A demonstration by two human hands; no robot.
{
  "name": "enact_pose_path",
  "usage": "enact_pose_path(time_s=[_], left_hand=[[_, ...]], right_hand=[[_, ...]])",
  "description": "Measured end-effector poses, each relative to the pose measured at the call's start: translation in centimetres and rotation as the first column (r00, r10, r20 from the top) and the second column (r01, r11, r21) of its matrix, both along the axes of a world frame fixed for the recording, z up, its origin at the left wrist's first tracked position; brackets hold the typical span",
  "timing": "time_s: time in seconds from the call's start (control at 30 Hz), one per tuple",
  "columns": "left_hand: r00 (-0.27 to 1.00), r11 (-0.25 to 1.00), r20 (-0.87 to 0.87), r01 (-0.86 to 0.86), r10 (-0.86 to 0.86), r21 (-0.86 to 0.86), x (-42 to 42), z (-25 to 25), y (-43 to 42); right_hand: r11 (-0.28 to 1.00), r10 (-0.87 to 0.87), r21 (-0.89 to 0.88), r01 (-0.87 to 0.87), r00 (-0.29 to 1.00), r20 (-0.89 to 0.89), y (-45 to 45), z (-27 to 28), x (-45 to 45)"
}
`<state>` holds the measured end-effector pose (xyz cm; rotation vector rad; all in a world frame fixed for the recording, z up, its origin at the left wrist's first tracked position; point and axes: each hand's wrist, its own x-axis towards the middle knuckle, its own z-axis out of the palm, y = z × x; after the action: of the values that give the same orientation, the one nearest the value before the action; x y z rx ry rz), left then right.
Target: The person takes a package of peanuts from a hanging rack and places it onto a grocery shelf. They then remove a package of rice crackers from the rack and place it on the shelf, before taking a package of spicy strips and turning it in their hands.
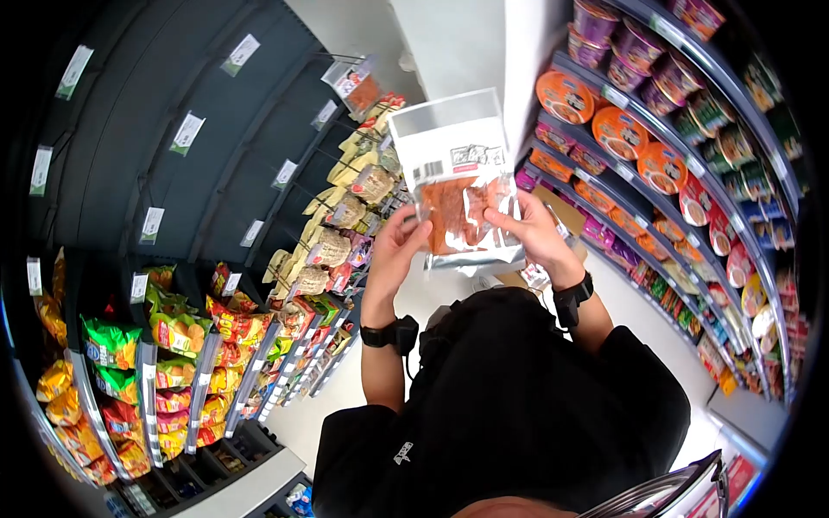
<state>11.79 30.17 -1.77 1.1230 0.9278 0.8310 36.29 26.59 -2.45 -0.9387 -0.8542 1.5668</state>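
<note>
A clear plastic packet of reddish-brown dried meat snack (449, 207) is held up in front of me, its white label and barcode facing me. My left hand (399, 246) pinches its left edge, thumb on the front. On the opposite edge, my right hand (540, 233) grips it the same way, thumb pressed on the clear window. The fingers behind the packet are hidden. A similar hanging packet (352, 85) is on the rack just beyond, to the left.
Hooks with bagged snacks (328, 246) run along the left, near bright chip bags (177, 332) in slanted shelf lanes. Shelves of instant noodle bowls (620, 131) curve along the right. A white pillar (458, 43) stands ahead, and a cardboard box (561, 207) sits behind my right hand.
</note>
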Motion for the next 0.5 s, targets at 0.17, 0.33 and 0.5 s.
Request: enact_pose_path(time_s=[0.17,0.33,0.5], left_hand=[[0.985,0.965,-0.163,-0.004,0.048,0.263,2.9,-1.3,-0.4],[0.952,0.944,-0.237,0.247,-0.194,0.218,5.8,-2.8,-3.5],[0.919,0.924,-0.197,0.367,-0.341,0.11,8.0,-5.9,-8.0]], right_hand=[[0.964,-0.264,0.073,0.255,0.948,0.177,-4.0,-1.7,1.9],[0.909,-0.404,0.088,0.408,0.807,0.43,-9.0,-3.1,0.4],[0.877,-0.461,0.219,0.429,0.615,0.64,-13.1,-2.9,-3.3]])
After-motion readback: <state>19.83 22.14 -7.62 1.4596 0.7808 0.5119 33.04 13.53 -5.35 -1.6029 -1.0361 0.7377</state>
